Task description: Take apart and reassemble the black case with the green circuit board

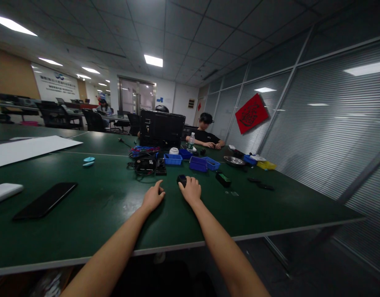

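Currently, I see the right hand (192,189) curled around a small black object (181,180) on the green desk (116,222), its fingers closed against that object's side, with the blue bins (173,159) just beyond it. I have the left hand (154,195) resting on the desktop nearby, holding nothing I can see, thumb and fingers apart, while a black power adapter (145,164) with tangled cables lies farther back, beside a power strip (161,166).
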The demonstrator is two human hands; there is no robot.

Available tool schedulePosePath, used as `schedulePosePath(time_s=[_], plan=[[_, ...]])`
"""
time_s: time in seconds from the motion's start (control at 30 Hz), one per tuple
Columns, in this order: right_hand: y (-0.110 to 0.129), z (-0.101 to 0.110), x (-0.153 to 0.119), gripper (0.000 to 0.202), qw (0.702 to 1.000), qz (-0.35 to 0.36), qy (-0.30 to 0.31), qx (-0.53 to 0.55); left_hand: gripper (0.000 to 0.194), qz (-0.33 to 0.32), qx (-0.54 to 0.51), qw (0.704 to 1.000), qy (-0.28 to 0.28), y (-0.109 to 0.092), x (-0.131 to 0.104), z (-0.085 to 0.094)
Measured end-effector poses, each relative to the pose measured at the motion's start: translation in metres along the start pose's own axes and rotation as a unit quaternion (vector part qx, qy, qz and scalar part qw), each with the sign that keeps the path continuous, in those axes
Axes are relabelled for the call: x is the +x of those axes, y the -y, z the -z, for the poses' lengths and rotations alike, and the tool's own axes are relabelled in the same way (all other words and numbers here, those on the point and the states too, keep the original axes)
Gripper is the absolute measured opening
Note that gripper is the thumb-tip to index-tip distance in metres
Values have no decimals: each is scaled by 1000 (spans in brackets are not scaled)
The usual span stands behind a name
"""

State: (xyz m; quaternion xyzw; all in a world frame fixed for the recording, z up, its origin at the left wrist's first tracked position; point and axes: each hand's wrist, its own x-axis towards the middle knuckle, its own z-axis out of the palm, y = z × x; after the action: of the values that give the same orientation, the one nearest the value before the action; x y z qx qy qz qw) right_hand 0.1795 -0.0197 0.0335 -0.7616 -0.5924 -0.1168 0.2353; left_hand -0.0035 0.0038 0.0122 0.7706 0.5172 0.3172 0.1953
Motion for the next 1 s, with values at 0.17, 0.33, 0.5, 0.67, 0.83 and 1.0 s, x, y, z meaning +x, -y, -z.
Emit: schedulePosePath(time_s=[0.17,0.33,0.5,0.67,0.83,1.0], plan=[[-10,-9,6,53,993,-71,60,74,56,0,3,1000,-3,1,0,-1],[-2,-22,5,47,975,17,65,214,51,-5,-9,1000,-20,3,3,-4],[6,-33,7,45,903,45,127,408,56,-22,6,993,-117,1,1,-4],[6,-37,7,41,813,29,216,541,49,-154,83,978,-110,-10,-9,-1],[5,-35,6,32,743,49,275,608,30,-142,110,980,-84,-15,-13,0],[3,-36,9,25,747,-17,257,613,22,-78,140,985,-62,-15,-12,2]])
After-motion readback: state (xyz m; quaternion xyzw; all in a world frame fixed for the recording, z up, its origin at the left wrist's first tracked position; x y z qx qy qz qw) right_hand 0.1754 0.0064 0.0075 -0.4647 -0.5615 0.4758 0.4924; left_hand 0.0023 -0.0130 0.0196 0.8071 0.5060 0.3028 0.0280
